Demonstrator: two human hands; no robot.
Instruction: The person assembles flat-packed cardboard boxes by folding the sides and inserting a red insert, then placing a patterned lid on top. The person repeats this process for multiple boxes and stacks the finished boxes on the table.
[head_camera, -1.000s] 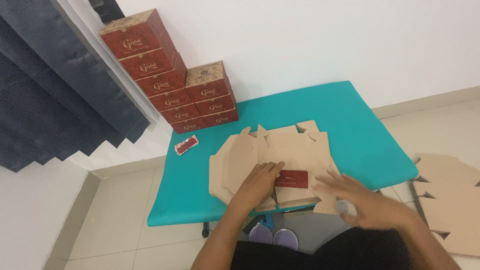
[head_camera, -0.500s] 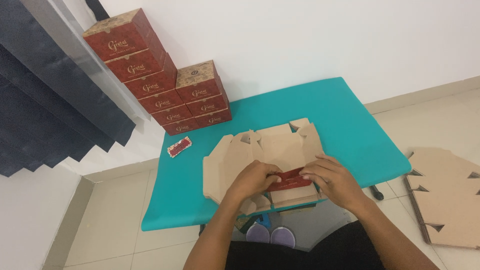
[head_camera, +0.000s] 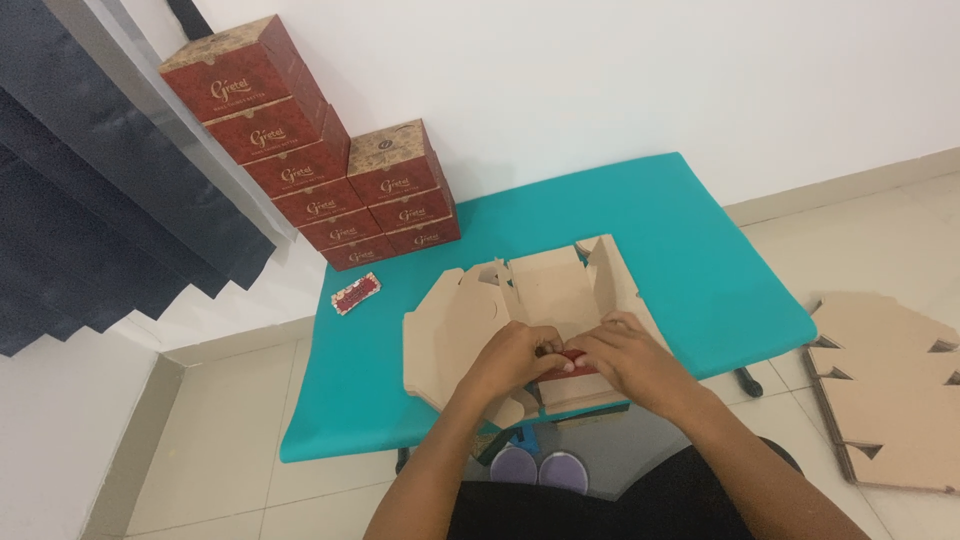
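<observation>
Directly beneath both hands: one flat cardboard box blank (head_camera: 530, 300), long axis across the teal table (head_camera: 690, 250), near edge. Left hand (head_camera: 515, 360) and right hand (head_camera: 625, 355) equally close, fingers curled, pinching its red front flap (head_camera: 572, 358). Beyond: eight stacked red boxes (head_camera: 330, 170), one small red card (head_camera: 356, 293); more blanks on the floor (head_camera: 885, 390).

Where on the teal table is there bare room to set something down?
The table's right side, between the box blank and the edge, is free, as is the left front below the small card. The back left is crowded with stacked red boxes.
</observation>
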